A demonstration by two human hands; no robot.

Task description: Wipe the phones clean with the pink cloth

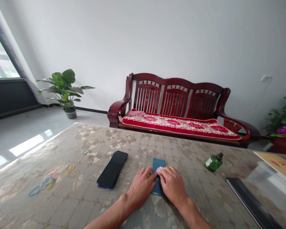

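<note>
A flat blue rectangular object (159, 162), phone-shaped, lies on the table between my hands. My left hand (141, 185) bends its fingers over the object's left edge, holding it against the tabletop. A small crumpled pale pink wad (160, 170), cloth or tissue, rests on the blue surface. My right hand (173, 185) has its fingers closed on that wad and pressed down; its thumb sits over the blue object. Left of my hands is a black-screened phone (112, 168), with another flat thing partly showing beneath it.
A green bottle with a black cap (214, 162) stands to the right. Beyond it are a long dark flat item (250, 201) and a clear plastic box (264, 178). Colored rings (46, 183) lie at left. A red wooden bench (173, 98) stands behind the table (69, 203).
</note>
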